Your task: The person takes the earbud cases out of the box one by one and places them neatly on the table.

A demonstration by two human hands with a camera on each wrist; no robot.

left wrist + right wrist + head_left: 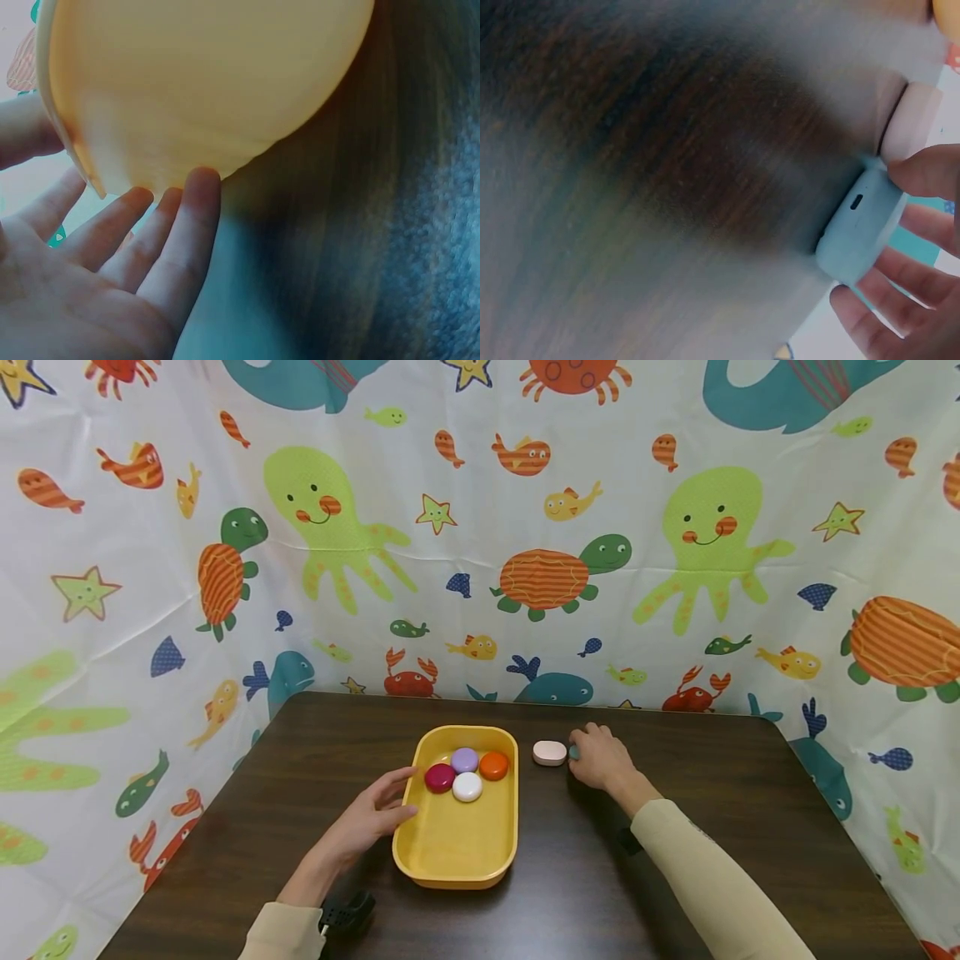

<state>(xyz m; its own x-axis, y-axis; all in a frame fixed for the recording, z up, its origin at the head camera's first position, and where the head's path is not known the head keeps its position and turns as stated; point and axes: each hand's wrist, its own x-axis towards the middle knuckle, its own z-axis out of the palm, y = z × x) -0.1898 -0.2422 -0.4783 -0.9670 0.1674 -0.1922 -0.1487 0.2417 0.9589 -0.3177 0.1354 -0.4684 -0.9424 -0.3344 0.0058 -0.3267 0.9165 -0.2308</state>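
My left hand [370, 817] is at the left side of a yellow tray [457, 852], its thumb by the rim and its fingertips against the outer wall in the left wrist view. Inside the tray's far half sit several smooth rounded pieces: a magenta one [439, 778], a lilac one [464, 760], an orange one [493, 766] and a white one [467, 787]. Right of the tray, my right hand [602, 760] pinches a blue earbud case [859, 225] with a small port slot, between thumb and fingers. A pale pink case [550, 753] lies beside it on the table.
Everything stands on a dark wooden table [720, 860]. Behind and along the sides hangs a white cloth [465, 468] printed with sea animals. A dark strap [348, 912] shows at the left wrist.
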